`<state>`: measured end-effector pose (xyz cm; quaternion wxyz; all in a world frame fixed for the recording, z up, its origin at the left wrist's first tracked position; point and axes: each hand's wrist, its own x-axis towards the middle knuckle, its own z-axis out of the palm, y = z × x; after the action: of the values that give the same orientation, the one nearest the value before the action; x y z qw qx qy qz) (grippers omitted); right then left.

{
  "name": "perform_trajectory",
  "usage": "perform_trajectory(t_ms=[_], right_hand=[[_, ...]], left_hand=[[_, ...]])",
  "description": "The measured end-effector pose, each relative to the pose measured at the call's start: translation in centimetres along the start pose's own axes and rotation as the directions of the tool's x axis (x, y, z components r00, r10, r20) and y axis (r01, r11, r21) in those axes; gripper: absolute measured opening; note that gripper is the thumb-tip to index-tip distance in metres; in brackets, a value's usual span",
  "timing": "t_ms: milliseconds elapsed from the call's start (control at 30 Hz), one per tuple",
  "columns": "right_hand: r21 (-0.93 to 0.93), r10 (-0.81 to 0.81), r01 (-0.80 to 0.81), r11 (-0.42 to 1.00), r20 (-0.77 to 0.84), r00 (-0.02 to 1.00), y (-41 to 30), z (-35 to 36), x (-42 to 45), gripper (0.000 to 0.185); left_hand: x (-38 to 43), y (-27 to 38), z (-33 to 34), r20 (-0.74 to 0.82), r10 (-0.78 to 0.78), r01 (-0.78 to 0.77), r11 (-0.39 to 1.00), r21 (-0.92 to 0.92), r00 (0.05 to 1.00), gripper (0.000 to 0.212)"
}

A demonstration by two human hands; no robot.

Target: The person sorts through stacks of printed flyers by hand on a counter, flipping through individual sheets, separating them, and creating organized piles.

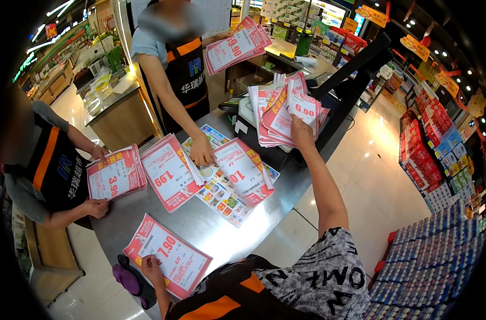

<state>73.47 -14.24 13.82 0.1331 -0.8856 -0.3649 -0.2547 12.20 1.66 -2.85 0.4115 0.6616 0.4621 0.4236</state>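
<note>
My left hand (151, 269) grips a stack of red-and-white paper price sheets (187, 262) at its near left edge, low in the view. The stack lies over the front of the metal counter (122, 232). Farther off to the right, my right hand (302, 132) pinches a price sheet (281, 116) on top of a thick, uneven pile. That pile rests on the checkout equipment (243, 114) and hides most of its top. Between my hands lie a folded price sheet (243, 170) and a colourful printed flyer (223, 196).
Across the counter, one person's hand (202, 150) touches the sheets there; their other hand holds a fan of sheets (237, 46). At left, another person holds a sheet stack (116, 172). A third stack (171, 172) lies between. A dark monitor arm (347, 68) rises beside the pile.
</note>
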Motion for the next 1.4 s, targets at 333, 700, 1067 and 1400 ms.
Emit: perform_trajectory(t_ms=[333, 700, 1067, 1400], right_hand=[[-0.071, -0.322, 0.315, 0.946, -0.136, 0.937, -3.7, -1.9, 0.1, 0.045], [-0.036, -0.112, 0.108, 0.994, -0.133, 0.985, -5.9, 0.8, 0.3, 0.041], [0.001, 0.018, -0.018, 1.000, -0.154, 0.988, -3.6, 2.5, 1.8, 0.015], [0.193, 0.144, -0.053, 0.980, -0.495, 0.857, 2.7, -3.0, 3.3, 0.009]], left_hand=[[0.6, 1.3, 0.7, -0.027, -0.111, 0.106, 0.986, -0.129, 0.993, 0.009], [0.2, 3.0, 1.0, -0.092, 0.020, -0.022, 1.000, -0.019, 0.996, 0.008], [0.5, 2.2, 1.1, -0.066, 0.074, -0.072, 0.997, 0.022, 0.995, 0.008], [0.7, 0.3, 0.6, -0.034, -0.149, 0.144, 0.982, -0.124, 0.988, 0.007]])
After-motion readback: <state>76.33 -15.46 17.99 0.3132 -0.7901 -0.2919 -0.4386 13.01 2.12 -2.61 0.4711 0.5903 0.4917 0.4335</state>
